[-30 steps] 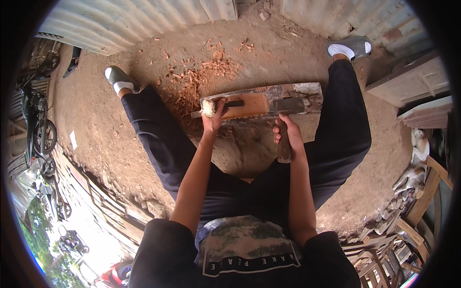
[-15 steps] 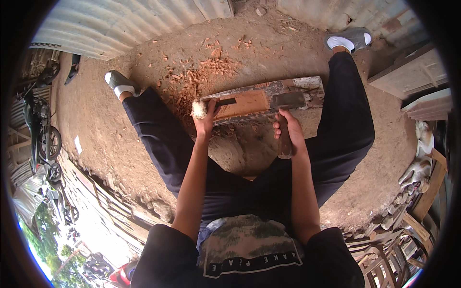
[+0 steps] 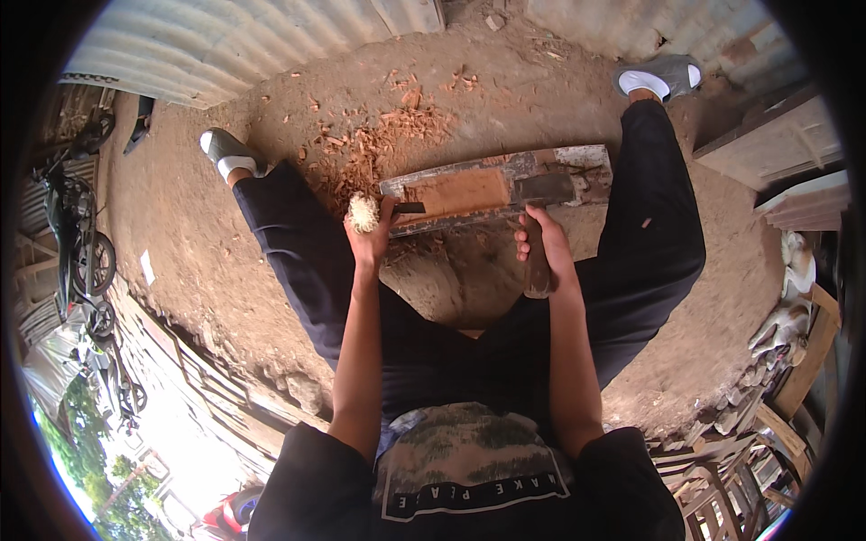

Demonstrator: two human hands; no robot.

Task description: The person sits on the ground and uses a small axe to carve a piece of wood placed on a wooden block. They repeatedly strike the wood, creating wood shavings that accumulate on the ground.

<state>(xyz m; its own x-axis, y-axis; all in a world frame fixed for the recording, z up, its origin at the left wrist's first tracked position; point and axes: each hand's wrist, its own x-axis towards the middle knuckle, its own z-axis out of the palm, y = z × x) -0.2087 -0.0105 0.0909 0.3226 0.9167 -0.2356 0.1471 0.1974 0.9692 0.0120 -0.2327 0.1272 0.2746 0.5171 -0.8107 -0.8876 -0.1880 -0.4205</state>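
Observation:
My left hand (image 3: 370,242) is closed around a chisel (image 3: 409,207), its frayed pale handle end sticking out on the left and its dark blade pointing right. The blade is over the left end of a long wooden board (image 3: 428,171), which has a hollowed orange-brown recess (image 3: 465,191) in its worn, dark-edged surface. I cannot tell whether the blade touches the wood. In my right hand (image 3: 557,243), the fingers wrap the brown handle of a mallet (image 3: 545,188). Its dark, blocky head is over the board's right part.
Reddish wood chips (image 3: 397,126) are strewn beyond the board's left end. My legs flank it, and one small chip (image 3: 646,223) shows against my right trouser leg. Corrugated sheets (image 3: 253,45) stand at the back. Motorcycles (image 3: 77,234) are far left; a cat (image 3: 783,326) lies at right.
My left hand has drawn the chisel left and slightly toward me, uncovering more of the recess. My right hand and the mallet stay nearly still. A chip now shows against my right leg.

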